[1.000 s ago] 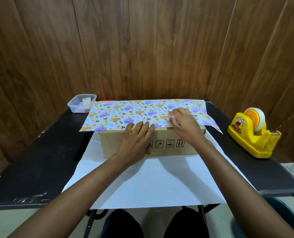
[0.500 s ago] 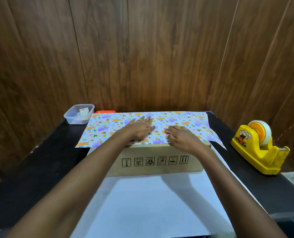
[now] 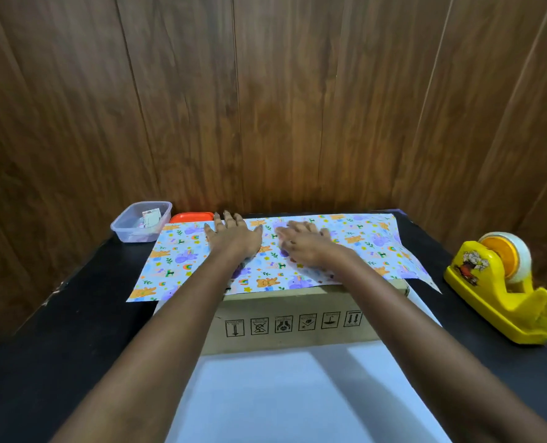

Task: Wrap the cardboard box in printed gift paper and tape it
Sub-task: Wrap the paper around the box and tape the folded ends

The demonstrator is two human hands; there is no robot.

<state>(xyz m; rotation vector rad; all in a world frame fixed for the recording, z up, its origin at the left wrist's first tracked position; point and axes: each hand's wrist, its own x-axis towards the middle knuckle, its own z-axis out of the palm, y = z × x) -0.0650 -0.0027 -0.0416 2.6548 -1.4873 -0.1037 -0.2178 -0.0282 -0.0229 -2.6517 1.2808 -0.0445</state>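
A brown cardboard box [image 3: 297, 327] with black handling symbols on its near side lies on the table. Printed gift paper [image 3: 368, 241], with its animal print facing up, is folded over the box top from the far side; its white underside [image 3: 297, 394] spreads toward me across the table. My left hand [image 3: 234, 238] lies flat on the paper near the far edge, fingers straight and spread. My right hand [image 3: 304, 244] rests palm down on the paper beside it, blurred. A yellow tape dispenser [image 3: 496, 282] stands at the right.
A clear plastic tub [image 3: 139, 222] sits at the table's far left corner with an orange lid [image 3: 192, 216] beside it. Wooden wall panels close off the back and sides. The black table [image 3: 58, 340] shows on both sides of the paper.
Both hands have slid from the box's near edge across the top toward the far side, smoothing the paper. The left hand left the box's front face. The view has moved closer.
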